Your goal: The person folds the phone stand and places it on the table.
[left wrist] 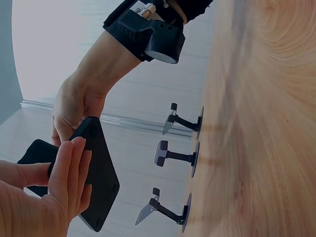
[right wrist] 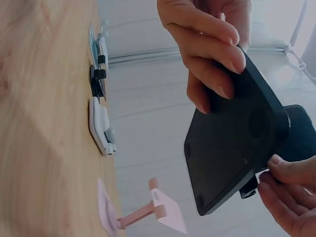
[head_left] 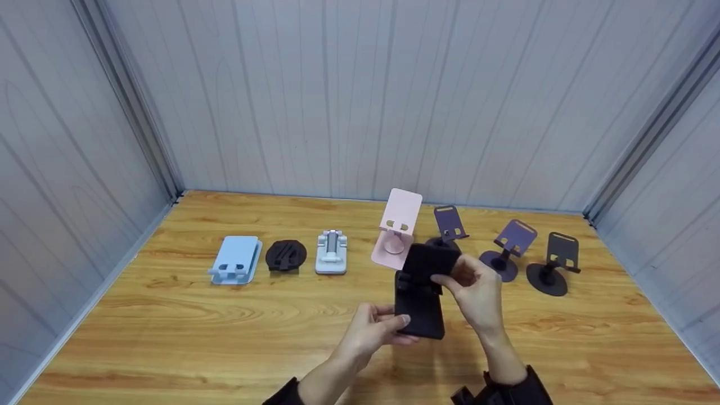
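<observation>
A black folding phone stand point(head_left: 421, 312) is held up over the table, its upper plate tilted away from its base at the hinge. My left hand point(head_left: 372, 327) grips the base by its left edge, thumb on the top face and fingers spread along the underside point(right wrist: 224, 143). At the right side of the upper plate, near the hinge, my right hand point(head_left: 477, 289) pinches it between thumb and fingers. In the left wrist view the base point(left wrist: 102, 180) stands on edge and partly hides the plate behind it.
Along the back of the wooden table point(head_left: 225, 337) stand a light blue stand point(head_left: 239, 253), a round black folded one point(head_left: 286, 256), a white one point(head_left: 331, 264), a pink one point(head_left: 402, 208) and several dark round-based stands point(head_left: 554, 275). Pale panels point(head_left: 360, 101) wall the table in.
</observation>
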Available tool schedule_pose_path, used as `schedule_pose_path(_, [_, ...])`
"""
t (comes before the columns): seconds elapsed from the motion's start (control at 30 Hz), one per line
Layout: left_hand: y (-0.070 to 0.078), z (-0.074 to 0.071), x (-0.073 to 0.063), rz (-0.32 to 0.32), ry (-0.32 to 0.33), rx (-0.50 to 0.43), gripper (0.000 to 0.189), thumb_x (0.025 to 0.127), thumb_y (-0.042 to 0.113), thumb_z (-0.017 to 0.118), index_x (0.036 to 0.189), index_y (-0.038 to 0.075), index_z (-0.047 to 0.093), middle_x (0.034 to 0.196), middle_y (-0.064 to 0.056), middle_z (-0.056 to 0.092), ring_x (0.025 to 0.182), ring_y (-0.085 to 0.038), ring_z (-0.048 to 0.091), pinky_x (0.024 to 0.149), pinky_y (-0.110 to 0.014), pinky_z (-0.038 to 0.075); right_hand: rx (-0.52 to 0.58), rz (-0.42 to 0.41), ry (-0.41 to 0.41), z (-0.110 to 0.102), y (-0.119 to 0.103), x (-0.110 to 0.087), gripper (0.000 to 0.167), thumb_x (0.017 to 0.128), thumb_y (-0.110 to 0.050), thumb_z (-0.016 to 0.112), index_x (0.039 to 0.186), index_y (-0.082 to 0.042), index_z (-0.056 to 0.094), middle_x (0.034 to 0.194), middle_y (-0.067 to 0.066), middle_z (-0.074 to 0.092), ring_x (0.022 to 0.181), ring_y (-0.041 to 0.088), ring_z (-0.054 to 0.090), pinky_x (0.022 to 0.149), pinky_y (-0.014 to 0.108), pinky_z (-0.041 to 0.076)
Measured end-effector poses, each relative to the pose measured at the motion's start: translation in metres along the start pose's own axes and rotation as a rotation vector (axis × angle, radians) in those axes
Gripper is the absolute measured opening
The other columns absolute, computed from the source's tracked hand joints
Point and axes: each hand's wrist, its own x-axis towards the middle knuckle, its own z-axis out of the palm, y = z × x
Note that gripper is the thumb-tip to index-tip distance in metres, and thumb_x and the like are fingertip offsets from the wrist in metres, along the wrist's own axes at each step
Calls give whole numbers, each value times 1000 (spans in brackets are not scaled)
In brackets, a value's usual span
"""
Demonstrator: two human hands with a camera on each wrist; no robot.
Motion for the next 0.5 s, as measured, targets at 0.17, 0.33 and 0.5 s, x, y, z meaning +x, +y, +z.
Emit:
schedule_pose_path(0.17, [0,0,1,-8,-14,-22,33,92,-4,55,118,-24,53,106,-39,65,71,-20,72,71,-27,63,-121,-48,-44,-8,-9,-1,24,74,3,81,92,4,65,87,14,69,78,3,67,70,12,57])
schedule_pose_path(0.33, [-1,0,1,-14,-5,-11,32,91,-5,55,118,-23,54,105,-38,66,70,-20,72,70,-28,63,-82,-152,21,-15,-15,-1,41,77,9,76,115,9,63,106,18,67,95,-7,59,81,10,54])
schedule_pose_path(0.5, [-3,1,1,-14,-4,-2,31,91,-5,56,116,-23,55,102,-38,66,68,-18,72,70,-29,63,6,-338,82,-16,-16,-2,28,82,15,68,109,9,69,102,-3,67,94,-2,61,81,10,54])
